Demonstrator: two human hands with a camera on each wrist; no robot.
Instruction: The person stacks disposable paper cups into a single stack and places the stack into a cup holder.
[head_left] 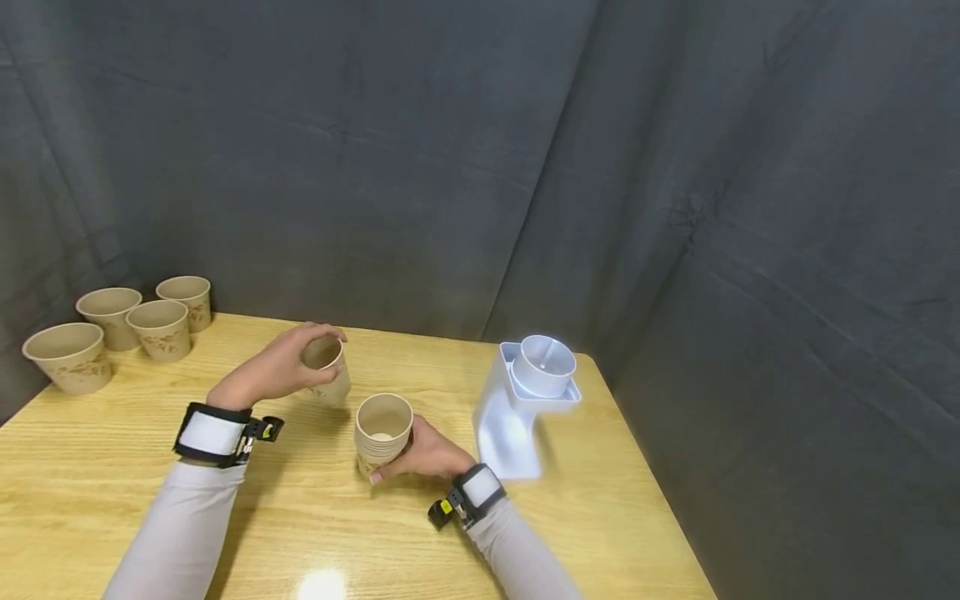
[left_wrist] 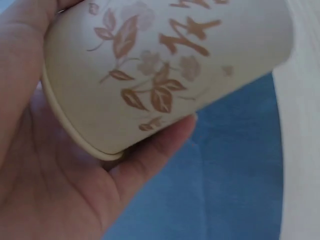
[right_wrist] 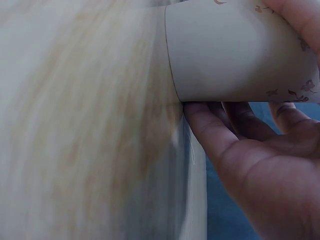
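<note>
My left hand (head_left: pixel 281 365) grips a single beige paper cup (head_left: pixel 334 387) around its rim from above. In the left wrist view this cup (left_wrist: pixel 165 65) carries brown leaf and flower print, with thumb and fingers on its sides. To the right, my right hand (head_left: pixel 431 450) holds a stack of nested paper cups (head_left: pixel 382 433) low on its side. The right wrist view shows the fingers and thumb on either side of the stack's lowest cup (right_wrist: pixel 235 55), its base at the wooden table. A small gap separates the left cup from the stack in the head view.
Several similar paper cups (head_left: pixel 159 333) stand upright at the table's far left. A white plastic stand with a round cup-shaped top (head_left: pixel 543 375) is right of the stack. Dark grey curtain (head_left: pixel 337 167) hangs behind and along the right of the wooden table (head_left: pixel 615 533).
</note>
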